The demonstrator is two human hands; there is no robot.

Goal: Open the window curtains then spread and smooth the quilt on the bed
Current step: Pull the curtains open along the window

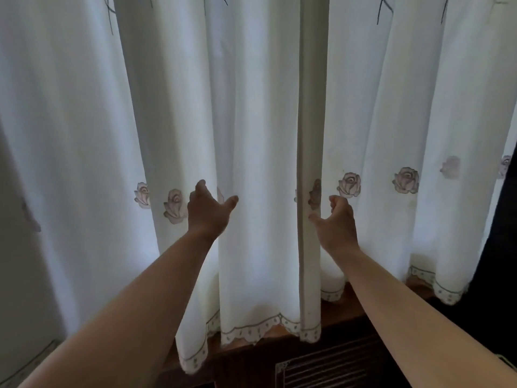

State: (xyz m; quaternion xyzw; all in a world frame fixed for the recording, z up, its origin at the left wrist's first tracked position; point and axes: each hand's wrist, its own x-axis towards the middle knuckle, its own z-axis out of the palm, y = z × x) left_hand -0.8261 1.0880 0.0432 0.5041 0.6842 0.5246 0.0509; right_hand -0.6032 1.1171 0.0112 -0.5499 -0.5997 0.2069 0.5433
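The white curtains [257, 121] hang closed across the far side, meeting just right of centre at a hem [309, 163]. The left hand [209, 211] lies against a fold left of the hem, thumb spread wide and fingers bent; I cannot tell whether it grips cloth. The right hand [337, 222] has its thumb tip on the hem and its fingers curled, and its grip is unclear too. Pink roses [349, 185] run in a row at hand height. Below, the scalloped edges touch a dark wood sill [361, 312], with a grille [321, 372] nearer.

Curtains [251, 121] – thin matt cloth; sill [344, 312] – dark wood.
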